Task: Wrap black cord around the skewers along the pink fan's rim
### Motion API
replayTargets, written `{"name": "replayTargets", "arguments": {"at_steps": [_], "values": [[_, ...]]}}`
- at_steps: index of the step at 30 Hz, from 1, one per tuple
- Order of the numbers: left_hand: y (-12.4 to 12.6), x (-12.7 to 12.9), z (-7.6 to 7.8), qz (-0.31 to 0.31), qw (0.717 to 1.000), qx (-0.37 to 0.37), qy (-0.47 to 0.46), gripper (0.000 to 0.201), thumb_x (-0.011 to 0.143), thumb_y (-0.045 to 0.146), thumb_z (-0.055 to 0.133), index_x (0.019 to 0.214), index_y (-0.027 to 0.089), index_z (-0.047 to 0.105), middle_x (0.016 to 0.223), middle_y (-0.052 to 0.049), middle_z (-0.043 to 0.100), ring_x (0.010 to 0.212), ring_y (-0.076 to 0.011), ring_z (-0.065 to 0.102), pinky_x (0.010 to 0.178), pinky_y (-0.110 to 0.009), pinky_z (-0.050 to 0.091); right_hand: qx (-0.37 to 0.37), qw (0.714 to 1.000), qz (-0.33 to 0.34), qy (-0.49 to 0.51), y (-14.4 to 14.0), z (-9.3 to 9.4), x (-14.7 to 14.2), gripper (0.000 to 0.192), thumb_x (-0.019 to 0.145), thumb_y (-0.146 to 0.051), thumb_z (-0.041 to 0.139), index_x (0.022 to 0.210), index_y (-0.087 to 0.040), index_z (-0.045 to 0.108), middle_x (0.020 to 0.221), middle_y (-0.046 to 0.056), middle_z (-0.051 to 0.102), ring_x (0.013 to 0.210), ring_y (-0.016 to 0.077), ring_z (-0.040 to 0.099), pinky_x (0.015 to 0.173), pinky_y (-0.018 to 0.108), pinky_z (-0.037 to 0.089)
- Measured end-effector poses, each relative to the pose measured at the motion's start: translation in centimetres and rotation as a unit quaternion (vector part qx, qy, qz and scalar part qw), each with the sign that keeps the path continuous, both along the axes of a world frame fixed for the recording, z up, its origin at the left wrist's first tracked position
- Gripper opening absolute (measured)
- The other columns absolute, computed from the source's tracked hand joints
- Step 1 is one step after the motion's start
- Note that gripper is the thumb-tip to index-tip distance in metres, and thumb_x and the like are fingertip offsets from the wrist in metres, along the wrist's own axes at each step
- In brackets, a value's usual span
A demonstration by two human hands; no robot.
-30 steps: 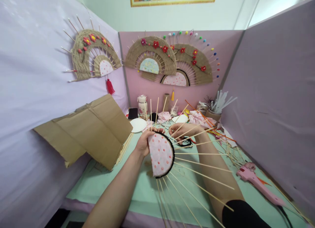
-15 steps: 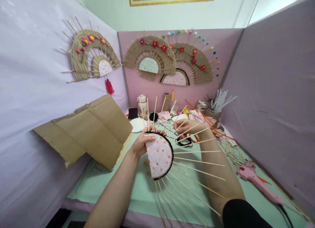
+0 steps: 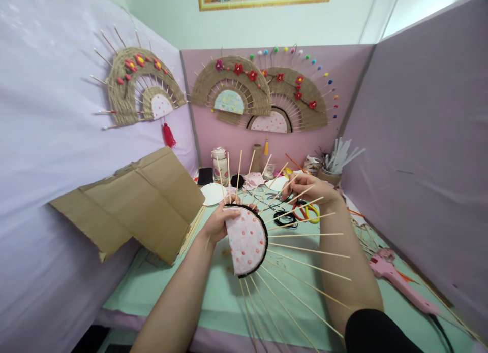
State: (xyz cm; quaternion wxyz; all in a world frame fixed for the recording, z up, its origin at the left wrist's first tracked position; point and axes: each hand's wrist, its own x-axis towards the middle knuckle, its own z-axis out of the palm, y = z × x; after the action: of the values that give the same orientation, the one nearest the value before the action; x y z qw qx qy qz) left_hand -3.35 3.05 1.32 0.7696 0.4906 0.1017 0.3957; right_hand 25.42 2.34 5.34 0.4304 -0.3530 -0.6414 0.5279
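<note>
A half-round fan piece [image 3: 246,244] covered in pink dotted fabric stands on edge above the table, and my left hand [image 3: 221,221] grips it by its upper corner, thumb on the front. Black cord [image 3: 266,231] edges its curve, and thin wooden sticks [image 3: 308,235] fan out from there. Beyond the sticks, my right hand [image 3: 308,188] is raised with its fingers curled together; what they pinch is partly hidden. Below that hand are a loose coil of black cord [image 3: 285,219] and scissors [image 3: 310,212] with red and yellow handles.
Folded cardboard [image 3: 133,200] leans at the left. A pink glue gun [image 3: 404,287] lies at the right. Along the back stand a bottle [image 3: 220,165], a cone [image 3: 256,157] and a pot of white strips [image 3: 331,176]. Finished fans [image 3: 236,71] hang on the partitions.
My right hand has moved right and slightly up, away from the black coil, uncovering the scissors' handles. My left hand and the fan piece have stayed almost in place.
</note>
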Motion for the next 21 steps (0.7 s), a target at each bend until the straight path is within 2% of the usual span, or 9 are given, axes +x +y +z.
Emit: {"name": "replayTargets", "arguments": {"at_steps": [2,7,11,14,17,21], "values": [[0.1,0.0,0.0,0.005,1.0,-0.003,0.008,0.029,0.064,0.009,0.064,0.084,0.019,0.044,0.084,-0.005,0.067,0.077,-0.0199,0.065,0.07,-0.031,0.047,0.014,0.999,-0.03,0.022,0.0,0.1,0.3,0.025,0.073,-0.034,0.066,0.072,-0.016,0.05,0.076,0.004,0.063,0.061,0.0116,0.059,0.049,0.022,0.045],[0.2,0.0,-0.2,0.02,1.0,-0.012,0.021,0.03,0.063,0.009,0.065,0.083,0.019,0.044,0.079,-0.003,0.067,0.069,-0.0178,0.065,0.062,-0.026,0.047,0.033,0.991,-0.081,0.1,0.0,0.6,0.5,0.021,0.073,-0.031,0.067,0.073,-0.018,0.051,0.054,-0.005,0.048,0.044,0.0048,0.041,0.04,0.016,0.029],[0.2,0.1,-0.2,0.028,0.999,-0.014,0.024,0.032,0.062,0.011,0.066,0.084,0.02,0.045,0.08,-0.004,0.067,0.072,-0.0192,0.065,0.063,-0.026,0.047,0.067,0.98,-0.129,0.134,-0.1,1.4,0.2,0.022,0.071,-0.031,0.069,0.071,-0.018,0.052,0.054,-0.004,0.048,0.044,0.0047,0.038,0.041,0.018,0.027],[0.2,0.1,-0.3,0.033,0.999,-0.018,0.028,0.031,0.062,0.01,0.065,0.084,0.02,0.045,0.08,-0.003,0.068,0.067,-0.0168,0.065,0.059,-0.024,0.047,0.098,0.968,-0.164,0.163,-0.3,2.1,-0.2,0.022,0.069,-0.031,0.07,0.071,-0.018,0.053,0.055,-0.003,0.049,0.045,0.0053,0.038,0.042,0.019,0.027],[0.1,0.1,-0.2,0.035,0.999,-0.02,0.029,0.031,0.063,0.009,0.065,0.084,0.019,0.044,0.084,-0.005,0.068,0.067,-0.0159,0.064,0.057,-0.023,0.047,0.127,0.961,-0.172,0.175,-0.6,2.5,-0.4,0.022,0.068,-0.032,0.071,0.071,-0.019,0.054,0.055,-0.003,0.049,0.046,0.0054,0.038,0.042,0.019,0.027],[0.0,0.2,0.0,0.042,0.999,-0.024,0.021,0.032,0.061,0.01,0.066,0.082,0.019,0.044,0.089,-0.006,0.068,0.077,-0.02,0.065,0.065,-0.028,0.049,0.139,0.962,-0.171,0.159,-1.0,2.6,-0.2,0.026,0.065,-0.036,0.073,0.068,-0.019,0.054,0.057,-0.003,0.046,0.046,0.0052,0.034,0.04,0.018,0.026]]}}
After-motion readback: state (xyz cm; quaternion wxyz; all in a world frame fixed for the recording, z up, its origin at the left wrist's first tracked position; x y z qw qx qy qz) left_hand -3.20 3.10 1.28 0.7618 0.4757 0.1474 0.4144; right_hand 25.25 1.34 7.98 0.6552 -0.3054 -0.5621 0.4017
